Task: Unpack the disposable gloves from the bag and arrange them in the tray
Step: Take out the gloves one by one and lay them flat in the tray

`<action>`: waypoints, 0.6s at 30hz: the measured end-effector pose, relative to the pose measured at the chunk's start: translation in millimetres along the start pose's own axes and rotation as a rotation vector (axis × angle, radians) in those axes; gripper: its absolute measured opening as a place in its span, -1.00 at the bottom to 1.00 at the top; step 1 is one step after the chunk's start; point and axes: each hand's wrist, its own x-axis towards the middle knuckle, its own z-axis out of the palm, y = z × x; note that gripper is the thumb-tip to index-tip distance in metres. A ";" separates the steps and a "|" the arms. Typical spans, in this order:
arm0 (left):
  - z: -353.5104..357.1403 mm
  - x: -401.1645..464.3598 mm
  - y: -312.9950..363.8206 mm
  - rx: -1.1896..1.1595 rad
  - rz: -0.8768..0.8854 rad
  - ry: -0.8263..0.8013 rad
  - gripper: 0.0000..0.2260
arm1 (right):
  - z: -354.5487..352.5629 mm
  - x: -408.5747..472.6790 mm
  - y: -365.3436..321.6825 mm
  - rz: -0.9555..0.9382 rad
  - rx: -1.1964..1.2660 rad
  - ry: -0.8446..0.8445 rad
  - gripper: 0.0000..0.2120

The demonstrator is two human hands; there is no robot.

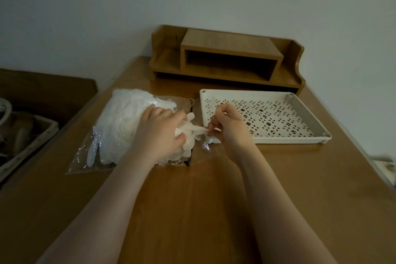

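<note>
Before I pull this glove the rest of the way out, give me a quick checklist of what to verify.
1. Right hand pinches the glove being drawn out: ok.
2. Left hand holds down the bag and the glove pile: ok.
3. Only one glove in the pinch: cannot tell.
4. Tray sits close beside the bag, to its right: ok.
5. Tray floor free for the first glove: ok.
6. Glove already clear of the bag mouth: not ok.

No readable txt, labels or nos. anywhere — bag [85, 156] and tray [308, 111] both unmarked.
</note>
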 end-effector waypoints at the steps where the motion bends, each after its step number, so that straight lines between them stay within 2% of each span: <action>1: -1.4 1.8 -0.8 0.004 0.037 -0.033 -0.67 | 0.2 1.4 -0.2 -0.007 -0.087 -0.016 -0.78; 5: -11.3 20.4 -10.4 -0.060 0.265 -0.168 -0.64 | 5.5 16.7 -10.3 -0.022 -0.412 -0.162 -0.82; 9: -20.9 34.0 -18.2 -0.020 0.352 -0.280 -0.75 | 1.9 17.2 -15.4 -0.138 -0.728 -0.343 -0.91; 12: -22.9 34.4 -23.7 0.068 0.335 -0.346 -0.44 | -4.3 13.7 -14.8 -0.240 -0.981 -0.432 -0.93; 15: -22.7 30.2 -18.8 0.140 0.269 -0.348 -0.27 | -1.7 13.5 -10.9 -0.263 -0.952 -0.375 -0.95; 18: -21.6 23.9 -9.3 0.156 0.164 -0.291 -0.29 | 0.0 10.4 -9.5 -0.220 -0.795 -0.295 -0.89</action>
